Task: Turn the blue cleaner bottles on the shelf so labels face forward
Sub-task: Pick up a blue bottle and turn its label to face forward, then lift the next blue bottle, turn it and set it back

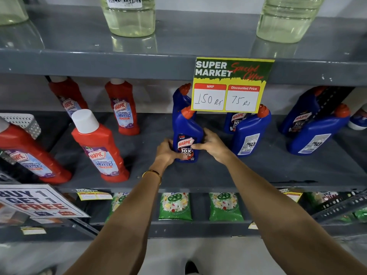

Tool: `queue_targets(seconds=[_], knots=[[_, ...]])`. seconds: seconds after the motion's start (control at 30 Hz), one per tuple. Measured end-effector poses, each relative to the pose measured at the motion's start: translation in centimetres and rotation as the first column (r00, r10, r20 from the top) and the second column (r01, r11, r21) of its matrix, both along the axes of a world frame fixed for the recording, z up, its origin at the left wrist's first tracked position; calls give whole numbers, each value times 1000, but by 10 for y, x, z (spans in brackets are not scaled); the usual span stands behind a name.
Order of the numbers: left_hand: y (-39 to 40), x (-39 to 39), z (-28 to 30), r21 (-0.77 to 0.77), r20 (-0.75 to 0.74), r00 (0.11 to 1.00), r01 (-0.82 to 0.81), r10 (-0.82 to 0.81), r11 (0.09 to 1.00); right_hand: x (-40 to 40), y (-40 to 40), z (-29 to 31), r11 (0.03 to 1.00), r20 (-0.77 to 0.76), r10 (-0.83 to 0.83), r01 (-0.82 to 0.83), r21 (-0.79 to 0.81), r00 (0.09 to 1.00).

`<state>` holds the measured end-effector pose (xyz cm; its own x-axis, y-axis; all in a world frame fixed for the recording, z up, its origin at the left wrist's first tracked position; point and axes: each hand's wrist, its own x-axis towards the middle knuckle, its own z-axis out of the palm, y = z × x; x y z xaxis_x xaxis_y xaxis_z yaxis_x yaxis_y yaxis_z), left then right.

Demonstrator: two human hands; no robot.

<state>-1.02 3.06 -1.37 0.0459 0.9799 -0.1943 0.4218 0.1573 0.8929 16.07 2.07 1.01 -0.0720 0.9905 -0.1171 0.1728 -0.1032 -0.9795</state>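
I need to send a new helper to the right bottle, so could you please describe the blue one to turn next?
Find the yellow offer sign on the shelf edge. Just below its right half stands a front-row blue bottle, right of the one held in both hands. Unlike that one, it shows its white back label.

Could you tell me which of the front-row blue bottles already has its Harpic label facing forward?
The leftmost blue bottle, gripped by both hands, shows its front label. The middle blue bottle and right blue bottle show white back labels.
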Motion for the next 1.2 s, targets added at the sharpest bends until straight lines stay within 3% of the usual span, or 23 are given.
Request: queue_targets(seconds=[0.1, 0.4, 0.63, 0.8, 0.97, 1.2], knots=[[0, 2, -1, 17, 31, 999, 15, -15, 1000, -2, 0, 0, 1000, 16, 15, -15, -3, 1000], [-6, 3, -4, 43, -82, 995, 54, -50, 998, -4, -6, -5, 999, 17, -45, 45, -20, 999], [-35, 3, -13, 159, -67, 993, -85, 97, 984, 11, -33, -19, 948, 117, -317, 319, 6, 941], [-63, 11, -17, 340, 31, 962, -266, 272, 902, 27, -64, -23, 838, 133, -546, 539, 85, 827], [-75, 38, -18, 427, -29, 986, -136, 164, 894, 54, -89, -24, 752, 165, -658, 649, 111, 735], [-62, 107, -6, 381, -7, 1000, 0, 3, 925, 111, -82, -14, 751, 170, -659, 652, 100, 733]])
